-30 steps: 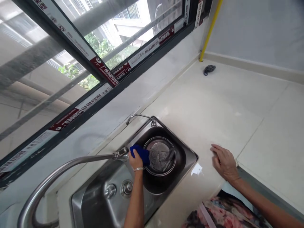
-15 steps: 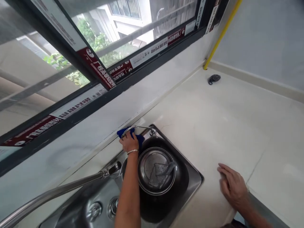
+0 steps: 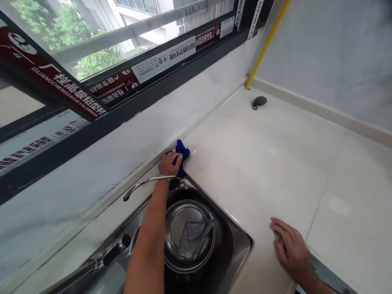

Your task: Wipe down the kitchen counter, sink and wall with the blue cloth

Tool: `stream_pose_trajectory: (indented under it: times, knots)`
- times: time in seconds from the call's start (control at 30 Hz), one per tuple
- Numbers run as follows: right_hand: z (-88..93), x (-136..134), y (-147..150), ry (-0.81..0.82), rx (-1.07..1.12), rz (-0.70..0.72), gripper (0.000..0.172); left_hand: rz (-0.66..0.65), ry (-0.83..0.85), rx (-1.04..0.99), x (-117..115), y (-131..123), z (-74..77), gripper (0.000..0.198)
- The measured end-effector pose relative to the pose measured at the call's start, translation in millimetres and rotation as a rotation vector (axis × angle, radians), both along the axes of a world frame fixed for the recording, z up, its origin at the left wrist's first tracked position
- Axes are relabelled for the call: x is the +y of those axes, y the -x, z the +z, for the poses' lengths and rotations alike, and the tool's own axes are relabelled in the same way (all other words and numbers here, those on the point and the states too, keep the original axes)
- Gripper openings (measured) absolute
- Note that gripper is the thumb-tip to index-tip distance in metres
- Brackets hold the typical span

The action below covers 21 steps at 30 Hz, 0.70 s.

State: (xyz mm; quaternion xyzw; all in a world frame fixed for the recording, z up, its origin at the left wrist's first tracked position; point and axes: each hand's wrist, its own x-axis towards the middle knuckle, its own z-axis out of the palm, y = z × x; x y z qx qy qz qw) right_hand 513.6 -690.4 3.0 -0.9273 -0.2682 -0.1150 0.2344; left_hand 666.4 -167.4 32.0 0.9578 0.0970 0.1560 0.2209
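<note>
While the left hand (image 3: 170,164) grips a bunched blue cloth (image 3: 183,152) at the back edge of the bench (image 3: 232,171), the right hand (image 3: 290,245) lies near the front edge with its fingers loosely bent, released. The cloth sits by the back corner of the sink (image 3: 240,251), part of it above the left hand's fingers and part below, reaching to the base of a small tap (image 3: 143,183). That tap's thin spout crosses over the left wrist and points along the back edge. A larger tap (image 3: 114,251) shows at the lower left, beside the left forearm. Inside the sink stands a round metal pan (image 3: 185,214) with a dimpled middle, and a crumpled see-through bag (image 3: 194,241) lies in it; the forearm covers the pan's left side a little. Near the far back corner of the bench rests a dark, knotted bundle (image 3: 259,102), just in front of the foot of a yellow pipe (image 3: 266,49). Above the back edge, beyond a strip of pale wall (image 3: 137,143), runs a dark window frame (image 3: 171,87) with printed labels stuck along it.
</note>
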Motion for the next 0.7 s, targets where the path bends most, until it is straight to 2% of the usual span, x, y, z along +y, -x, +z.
stream_pose_trajectory:
  times: [0.07, 0.17, 0.23, 0.33, 0.43, 0.6, 0.7]
  knots:
    - [1.1, 0.7, 1.1, 0.007, 0.013, -0.002, 0.046, -0.024, 0.003, -0.003, 3.4, 1.7, 0.2, 0.045]
    - [1.8, 1.2, 1.5, -0.01, 0.016, 0.005, 0.045, -0.064, -0.008, 0.018, 7.0, 9.5, 0.2, 0.036]
    - [1.6, 0.6, 0.7, -0.039, 0.01, 0.016, 0.046, -0.039, -0.024, 0.037, 8.7, 19.7, -0.7, 0.031]
    - [0.5, -0.4, -0.9, -0.08, 0.016, 0.031, 0.046, 0.1, -0.057, 0.066, 10.4, 47.1, -2.0, 0.027]
    - [-1.0, 0.7, -1.4, -0.108, 0.03, 0.031, 0.045, 0.28, -0.091, 0.11, 8.3, 86.9, 1.5, 0.03]
    - [-4.0, 6.6, -2.8, -0.156, 0.017, 0.033, 0.043, 0.601, -0.118, 0.21, -9.9, 148.6, 21.0, 0.043]
    - [-9.1, 10.2, -5.5, -0.201, -0.02, 0.034, 0.042, 0.704, -0.095, 0.287, -29.7, 173.9, 37.1, 0.042]
